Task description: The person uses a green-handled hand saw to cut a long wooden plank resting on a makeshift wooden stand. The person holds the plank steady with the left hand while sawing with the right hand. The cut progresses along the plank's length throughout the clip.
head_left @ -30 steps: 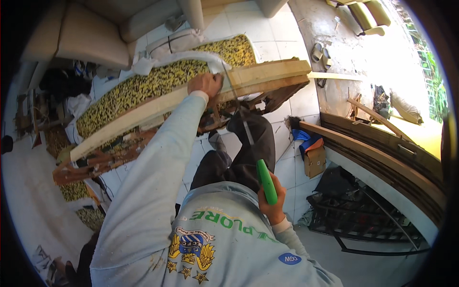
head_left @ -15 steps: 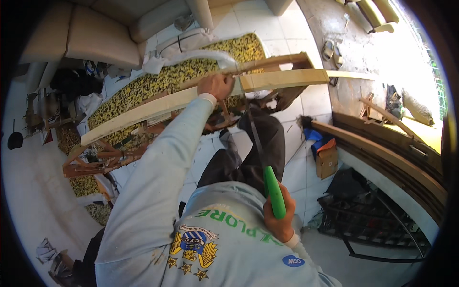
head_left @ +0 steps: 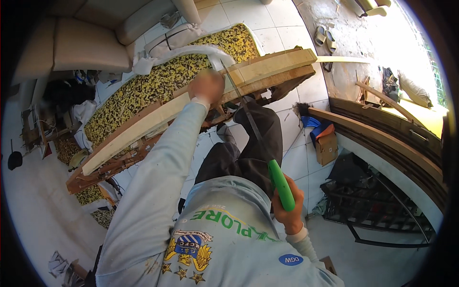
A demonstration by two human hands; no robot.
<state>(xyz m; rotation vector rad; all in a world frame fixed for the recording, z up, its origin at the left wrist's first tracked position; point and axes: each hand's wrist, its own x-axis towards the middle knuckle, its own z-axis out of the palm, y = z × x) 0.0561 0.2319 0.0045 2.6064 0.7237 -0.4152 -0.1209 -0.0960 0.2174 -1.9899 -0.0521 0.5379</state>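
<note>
My right hand (head_left: 290, 204) is closed around the green handle (head_left: 282, 185) of a handsaw, low in front of my body. The long, narrow saw blade (head_left: 254, 128) runs up and away past my knee and lies across a pale wooden board (head_left: 138, 135). Just left of the blade, my left hand (head_left: 207, 87) grips the board from above; its fingers look blurred. The board rests lengthwise on a brown wooden frame (head_left: 103, 176), near my raised knee (head_left: 260, 124). How deep the blade sits in the wood cannot be made out.
Speckled yellow-and-black foam (head_left: 143, 91) lies beyond the frame. A beige sofa (head_left: 91, 45) stands far left. Long wooden planks (head_left: 382, 138), a small cardboard box (head_left: 326, 148) and a black metal rack (head_left: 373, 203) are at right. Sandals (head_left: 325, 39) lie far right.
The view has shifted somewhat. My right hand and the saw handle have moved slightly right, and the blade slants more. The board sits farther up in the picture, my left hand still on it.
</note>
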